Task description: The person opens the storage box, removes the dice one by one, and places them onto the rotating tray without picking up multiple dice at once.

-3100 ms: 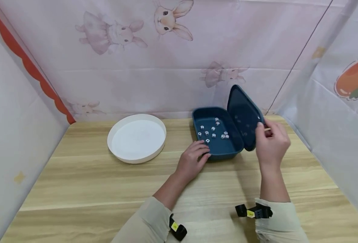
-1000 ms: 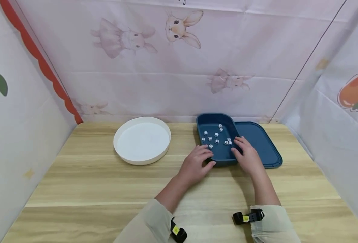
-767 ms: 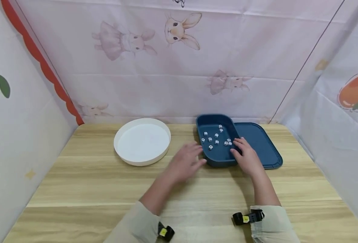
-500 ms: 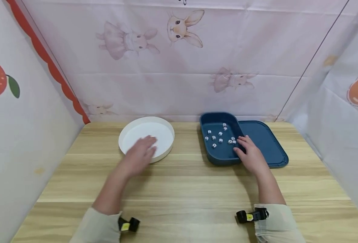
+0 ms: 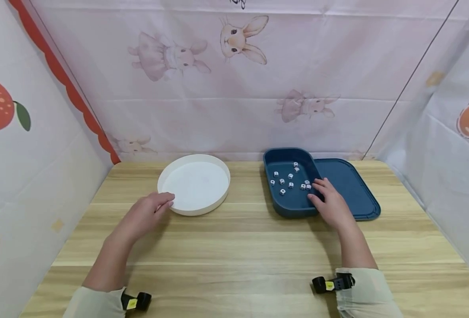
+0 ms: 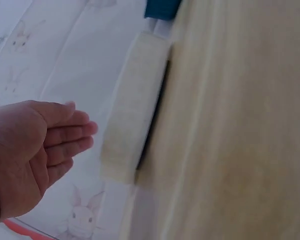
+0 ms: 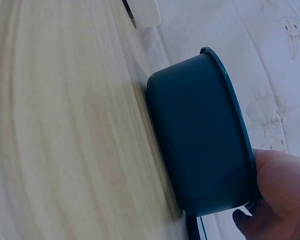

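Note:
My left hand (image 5: 144,216) is at the near left rim of a round white tray (image 5: 194,185). In the left wrist view the fingers (image 6: 72,145) are fairly straight, with nothing held and a gap to the tray's side. A dark blue rectangular box (image 5: 292,205) stands to the right, holding several small white dice (image 5: 291,185) scattered on its floor. My right hand (image 5: 333,205) grips the box's right wall near the front corner, its fingertips over the rim. The right wrist view shows the box's outer side, with part of that hand at the rim.
The box's flat blue lid (image 5: 349,190) lies on the wooden table (image 5: 234,260) directly right of the box, partly behind my right hand. A cloth wall with rabbit prints (image 5: 234,88) rises behind the tray and box. Side cloths stand left and right.
My right hand has laid the lid down flat and moved to the box's right wall. My left hand has let go of the box and swung left across the tray to its near left rim.

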The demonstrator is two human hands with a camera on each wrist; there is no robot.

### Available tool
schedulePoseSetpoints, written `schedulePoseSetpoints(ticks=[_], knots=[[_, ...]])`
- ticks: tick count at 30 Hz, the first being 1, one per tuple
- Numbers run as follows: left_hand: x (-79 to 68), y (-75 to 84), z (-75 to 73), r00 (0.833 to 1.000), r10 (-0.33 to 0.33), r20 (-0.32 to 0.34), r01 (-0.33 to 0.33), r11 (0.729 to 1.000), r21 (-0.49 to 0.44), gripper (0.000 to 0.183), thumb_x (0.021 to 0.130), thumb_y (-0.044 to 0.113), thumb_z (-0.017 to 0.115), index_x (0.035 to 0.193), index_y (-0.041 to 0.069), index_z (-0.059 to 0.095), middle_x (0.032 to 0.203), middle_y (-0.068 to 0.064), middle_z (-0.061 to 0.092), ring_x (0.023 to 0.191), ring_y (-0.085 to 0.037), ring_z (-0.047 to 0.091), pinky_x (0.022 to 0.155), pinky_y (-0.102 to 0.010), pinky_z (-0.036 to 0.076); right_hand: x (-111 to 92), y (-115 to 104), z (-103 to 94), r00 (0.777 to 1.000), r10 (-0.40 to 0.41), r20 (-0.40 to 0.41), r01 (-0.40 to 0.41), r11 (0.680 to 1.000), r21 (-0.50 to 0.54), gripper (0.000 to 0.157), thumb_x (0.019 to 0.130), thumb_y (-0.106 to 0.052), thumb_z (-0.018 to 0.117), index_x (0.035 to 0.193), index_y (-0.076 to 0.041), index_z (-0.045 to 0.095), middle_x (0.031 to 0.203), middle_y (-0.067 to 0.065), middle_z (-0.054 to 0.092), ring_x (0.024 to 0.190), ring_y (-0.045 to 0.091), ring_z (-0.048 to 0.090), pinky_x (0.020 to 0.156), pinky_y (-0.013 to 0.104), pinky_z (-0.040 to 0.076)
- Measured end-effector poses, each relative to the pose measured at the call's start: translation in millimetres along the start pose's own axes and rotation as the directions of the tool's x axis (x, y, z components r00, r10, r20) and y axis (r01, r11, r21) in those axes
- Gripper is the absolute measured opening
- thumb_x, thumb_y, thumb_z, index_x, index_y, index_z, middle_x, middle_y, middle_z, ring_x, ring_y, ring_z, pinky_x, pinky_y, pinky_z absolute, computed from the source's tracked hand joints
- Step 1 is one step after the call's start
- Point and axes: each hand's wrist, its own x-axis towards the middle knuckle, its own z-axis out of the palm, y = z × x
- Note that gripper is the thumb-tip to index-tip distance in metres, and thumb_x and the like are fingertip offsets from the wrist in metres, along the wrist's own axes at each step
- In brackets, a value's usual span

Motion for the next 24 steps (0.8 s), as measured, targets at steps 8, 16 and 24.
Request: schedulePoseSetpoints(ticks=[8, 16, 24], knots=[[5.4, -7.9, 12.9, 0.991, 0.004, 0.131, -0.008, 0.999, 0.032, 0.037, 0.102, 0.013, 0.051, 0.134, -0.005, 0.056, 0.141, -0.025, 0.052, 0.138, -0.043, 0.04, 0.117, -0.061, 0.028, -2.0, -1.6, -2.9, 1.0, 0.008, 0.02, -0.008, 1.0, 0.007, 0.056, 0.101, -0.027, 0.055, 0.147, 0.0, 0.041, 0.161, 0.018, 0.025, 0.152, 0.036, 0.008, 0.116, 0.069, 0.018], [3.3, -15.9, 12.0, 0.993, -0.019, 0.114, 0.018, 1.0, 0.013, 0.037, 0.101, 0.013, 0.053, 0.134, -0.004, 0.057, 0.142, -0.024, 0.052, 0.14, -0.043, 0.037, 0.118, -0.062, 0.024, 2.4, -8.3, -2.9, 0.999, -0.012, 0.029, 0.013, 0.999, -0.04, 0.055, 0.1, -0.029, 0.056, 0.146, 0.0, 0.043, 0.16, 0.019, 0.026, 0.152, 0.037, 0.01, 0.116, 0.068, 0.02], [15.1, -22.0, 27.0, 0.998, 0.048, 0.031, -0.048, 0.999, -0.001, 0.021, 0.095, 0.01, 0.063, 0.114, 0.004, 0.071, 0.117, -0.016, 0.069, 0.119, -0.035, 0.061, 0.117, -0.06, 0.029, 4.0, -18.4, 4.3, 0.999, -0.04, -0.019, 0.037, 0.991, -0.132, 0.047, 0.098, -0.024, 0.059, 0.138, 0.001, 0.054, 0.151, 0.021, 0.041, 0.149, 0.04, 0.018, 0.115, 0.067, 0.024]])
